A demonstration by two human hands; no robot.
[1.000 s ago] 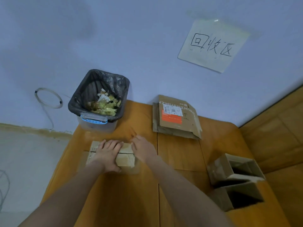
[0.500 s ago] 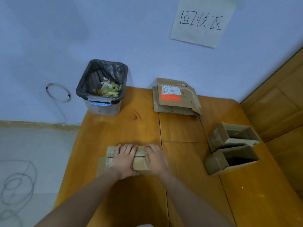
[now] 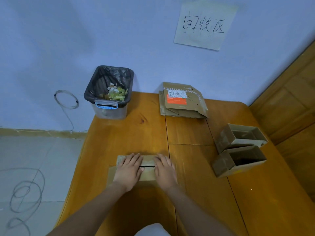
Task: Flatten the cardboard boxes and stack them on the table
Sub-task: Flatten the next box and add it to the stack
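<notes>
A small brown cardboard box (image 3: 148, 169) lies flat on the wooden table (image 3: 187, 133). My left hand (image 3: 129, 171) and my right hand (image 3: 165, 171) rest palm down on it, side by side, fingers spread and pointing away from me. A stack of flattened boxes (image 3: 183, 101), the top one with an orange label, lies at the table's far edge by the wall. Two open boxes that still stand, the farther box (image 3: 238, 137) and the nearer box (image 3: 237, 160), sit side by side at the right.
A clear bin (image 3: 110, 92) lined with a black bag and holding scraps stands at the table's far left corner. A paper sign (image 3: 204, 25) hangs on the wall. Wooden panelling (image 3: 289, 99) borders the right side. Tiled floor (image 3: 34, 167) lies left of the table.
The view has tilted so the table sits lower in the picture. My right hand has come from the box's right edge onto its top, beside my left hand.
</notes>
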